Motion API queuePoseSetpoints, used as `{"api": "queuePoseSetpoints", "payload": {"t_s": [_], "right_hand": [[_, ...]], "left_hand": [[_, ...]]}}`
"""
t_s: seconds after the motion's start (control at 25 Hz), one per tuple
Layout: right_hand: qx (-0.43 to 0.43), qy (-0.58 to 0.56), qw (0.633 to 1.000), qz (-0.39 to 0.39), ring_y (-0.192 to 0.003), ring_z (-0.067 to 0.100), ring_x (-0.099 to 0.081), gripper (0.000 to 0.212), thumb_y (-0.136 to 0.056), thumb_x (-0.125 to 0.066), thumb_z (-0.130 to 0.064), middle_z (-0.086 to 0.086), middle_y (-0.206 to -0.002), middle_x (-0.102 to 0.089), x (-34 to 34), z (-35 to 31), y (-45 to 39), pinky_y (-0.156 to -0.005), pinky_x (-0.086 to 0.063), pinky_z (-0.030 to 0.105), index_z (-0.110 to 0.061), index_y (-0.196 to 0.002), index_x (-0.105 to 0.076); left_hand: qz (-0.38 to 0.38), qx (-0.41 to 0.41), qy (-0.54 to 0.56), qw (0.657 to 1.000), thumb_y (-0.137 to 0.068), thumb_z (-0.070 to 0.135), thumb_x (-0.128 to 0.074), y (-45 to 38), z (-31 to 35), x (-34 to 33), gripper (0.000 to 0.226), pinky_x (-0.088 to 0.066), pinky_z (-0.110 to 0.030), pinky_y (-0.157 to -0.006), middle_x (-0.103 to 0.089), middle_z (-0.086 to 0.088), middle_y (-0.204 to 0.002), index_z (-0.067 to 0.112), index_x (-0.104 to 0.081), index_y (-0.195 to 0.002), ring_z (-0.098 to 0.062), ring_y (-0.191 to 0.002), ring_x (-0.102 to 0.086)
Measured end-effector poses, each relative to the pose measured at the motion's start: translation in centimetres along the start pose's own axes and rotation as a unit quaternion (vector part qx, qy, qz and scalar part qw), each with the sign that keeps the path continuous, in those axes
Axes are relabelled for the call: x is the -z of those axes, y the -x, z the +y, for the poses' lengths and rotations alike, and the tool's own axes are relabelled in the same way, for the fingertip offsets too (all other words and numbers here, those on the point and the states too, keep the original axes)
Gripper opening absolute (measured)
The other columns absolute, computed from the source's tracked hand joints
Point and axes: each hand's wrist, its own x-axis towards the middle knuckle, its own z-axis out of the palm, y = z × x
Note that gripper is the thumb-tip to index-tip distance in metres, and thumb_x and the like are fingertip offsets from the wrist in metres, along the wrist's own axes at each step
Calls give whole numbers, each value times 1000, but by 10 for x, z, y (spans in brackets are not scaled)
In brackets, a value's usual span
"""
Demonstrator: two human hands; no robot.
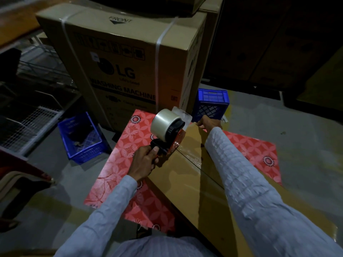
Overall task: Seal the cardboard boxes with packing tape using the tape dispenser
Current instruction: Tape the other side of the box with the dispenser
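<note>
We see a flat brown cardboard box (pixel 187 175) nearest, lying on a red floral-patterned mat (pixel 120 160), clear tape along its seam. Left hand (pixel 143 164) closed round the handle of a red-and-black tape dispenser (pixel 168 134), one clear roll, pressed on the seam. Right hand (pixel 208 122) grips the box's far edge. Two blue plastic crates: left crate (pixel 81 138) holds dark bits, unclear; right crate (pixel 211 103) upturned. Farthest, one strapped tall washing-machine carton (pixel 126 58).
</note>
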Motion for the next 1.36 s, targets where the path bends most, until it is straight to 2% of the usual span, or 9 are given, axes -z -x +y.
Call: {"api": "queuePoseSetpoints", "payload": {"t_s": [0.24, 0.4, 0.52, 0.64, 0.72, 0.84, 0.96, 1.2, 1.36], "right_hand": [[11, 161, 985, 57, -102, 36, -64, 42, -80, -70, -42, 10, -106, -64, 1, 7, 10, -98, -49, 47, -13, -111, -63], [122, 127, 975, 137, -108, 37, -66, 27, -97, -63, -33, 14, -119, -72, 7, 14, 25, -93, -50, 40, -17, -115, -75], [194, 142, 963, 124, -101, 33, -68, 41, -99, -55, -58, 8, -109, -76, 6, 27, 33, -97, -51, 44, -27, -110, -79], [152, 183, 967, 96, -111, 32, -65, 49, -95, -52, -69, 3, -111, -76, -9, 32, 35, -117, -27, 59, -31, -111, -79], [135, 200, 964, 109, -108, 30, -64, 51, -92, -53, -72, 2, -103, -76, -11, 30, 32, -116, -18, 61, -31, -104, -80], [132, 191, 965, 124, -99, 30, -66, 49, -86, -59, -71, 2, -88, -71, 2, 19, 20, -106, -34, 51, -27, -91, -80], [115, 179, 968, 133, -102, 33, -66, 48, -83, -62, -72, 6, -98, -72, 10, 6, 5, -100, -40, 45, -29, -94, -79], [105, 188, 965, 151, -101, 32, -66, 59, -79, -60, -82, 7, -104, -75, 8, -2, -12, -100, -39, 49, -30, -99, -80], [108, 206, 959, 162, -101, 30, -66, 59, -81, -57, -82, 6, -101, -74, 5, 2, -10, -103, -36, 50, -30, -99, -80]], "left_hand": [[-4, -1, -11, 1000, -108, 23, -48, -4, -2, 0, 42, -29, -22, -40, -57, -8, -60, -16, -56, -94, -16, -41, -42], [-8, -17, -14, 1000, -108, 22, -49, -3, -4, 2, 41, -30, -22, -41, -57, -7, -58, -14, -56, -88, -16, -40, -43], [-9, -26, -13, 1000, -108, 22, -49, -8, -2, 2, 41, -31, -23, -42, -58, -6, -57, -8, -57, -81, -16, -41, -44], [-8, -25, -9, 1000, -107, 22, -50, -13, -3, 0, 41, -32, -24, -41, -59, -5, -57, -11, -57, -83, -17, -41, -45], [-22, -31, -11, 999, -102, 28, -52, -18, 0, -4, 42, -33, -24, -42, -59, -4, -56, -6, -59, -80, -17, -40, -45], [-39, -46, -42, 997, -91, 39, -52, -39, 16, -12, 37, -33, -26, -43, -60, -3, -56, 9, -62, -73, -15, -39, -47], [-49, -49, -70, 995, -98, 31, -54, -64, 39, -21, 33, -33, -25, -43, -58, -3, -56, 12, -63, -72, -13, -38, -47], [-77, 3, -16, 997, -107, 28, -47, -90, 50, -15, 40, -28, -21, -41, -54, -11, -64, 0, -62, -83, -15, -40, -40], [-84, -28, -32, 996, -107, 18, -48, -80, 42, -12, 37, -31, -22, -37, -54, -12, -62, 5, -59, -74, -9, -35, -44]]}}
